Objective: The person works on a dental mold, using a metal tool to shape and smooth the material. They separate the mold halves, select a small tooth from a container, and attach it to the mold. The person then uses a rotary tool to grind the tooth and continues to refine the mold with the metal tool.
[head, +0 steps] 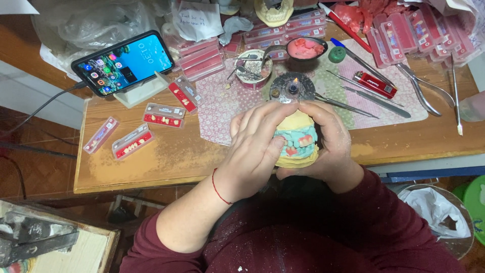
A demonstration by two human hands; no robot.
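Observation:
Both hands cup a dental model (298, 140): yellowish plaster casts with teal and pink wax and a row of white teeth. My left hand (255, 146) wraps its left side, thumb pressing near the teeth; a red string circles that wrist. My right hand (331, 144) grips the right side and back. The model is held just over the near edge of the wooden table (166, 156), right in front of a small lit burner (292, 87).
A phone (124, 61) leans on a white stand at the back left. Several clear strips of artificial teeth (132, 142) lie on the left. A bowl of pink wax (305, 48), a red lighter (374, 84), metal tools (364, 93) and pliers (422, 91) rest on a patterned cloth.

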